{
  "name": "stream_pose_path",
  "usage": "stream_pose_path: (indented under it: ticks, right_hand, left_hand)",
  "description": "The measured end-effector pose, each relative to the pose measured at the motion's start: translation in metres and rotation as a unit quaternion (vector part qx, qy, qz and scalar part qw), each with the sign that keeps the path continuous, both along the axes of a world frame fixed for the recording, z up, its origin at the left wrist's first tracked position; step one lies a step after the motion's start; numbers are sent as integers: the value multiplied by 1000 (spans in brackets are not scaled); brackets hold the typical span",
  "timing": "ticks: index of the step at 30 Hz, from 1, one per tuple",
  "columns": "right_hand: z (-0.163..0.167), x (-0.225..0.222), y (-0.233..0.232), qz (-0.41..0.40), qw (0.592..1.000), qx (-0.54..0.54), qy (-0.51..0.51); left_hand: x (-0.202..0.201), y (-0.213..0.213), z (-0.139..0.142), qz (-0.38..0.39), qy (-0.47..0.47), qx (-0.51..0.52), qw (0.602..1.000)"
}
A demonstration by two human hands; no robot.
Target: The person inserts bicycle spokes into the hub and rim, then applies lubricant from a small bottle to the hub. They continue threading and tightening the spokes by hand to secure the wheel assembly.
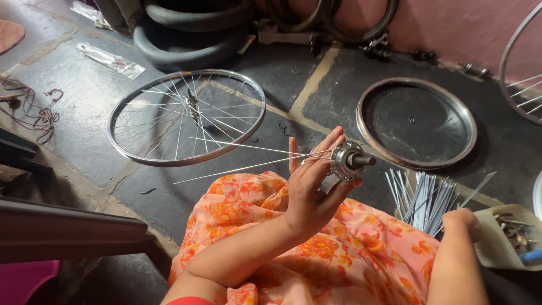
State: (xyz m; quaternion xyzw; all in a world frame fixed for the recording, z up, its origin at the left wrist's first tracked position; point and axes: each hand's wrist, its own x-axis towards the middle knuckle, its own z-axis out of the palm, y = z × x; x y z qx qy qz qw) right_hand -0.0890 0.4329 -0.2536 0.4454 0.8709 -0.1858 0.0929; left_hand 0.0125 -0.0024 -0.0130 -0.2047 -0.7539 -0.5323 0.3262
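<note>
We hold a wheel hub up over our lap, two spokes already threaded through it.

Our left hand grips the metal hub between thumb and fingers, its spokes running out to the left above the orange floral cloth. Our right hand rests lower right, closed at the foot of a bundle of loose spokes, just beside a paper bag of small parts. On the stone floor beyond lie a spoked wheel and a bare rim.
</note>
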Motion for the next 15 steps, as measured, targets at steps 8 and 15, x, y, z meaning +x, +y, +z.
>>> stream_pose_path:
  ticks: [8, 15]
  right_hand:
    - [108, 60, -16, 193, 800, 67, 564]
    - [212, 160, -46, 389, 605, 205, 664]
  left_hand:
    - [17, 2, 11, 1, 24, 11, 1000]
    - [39, 7, 24, 11, 53, -2, 999]
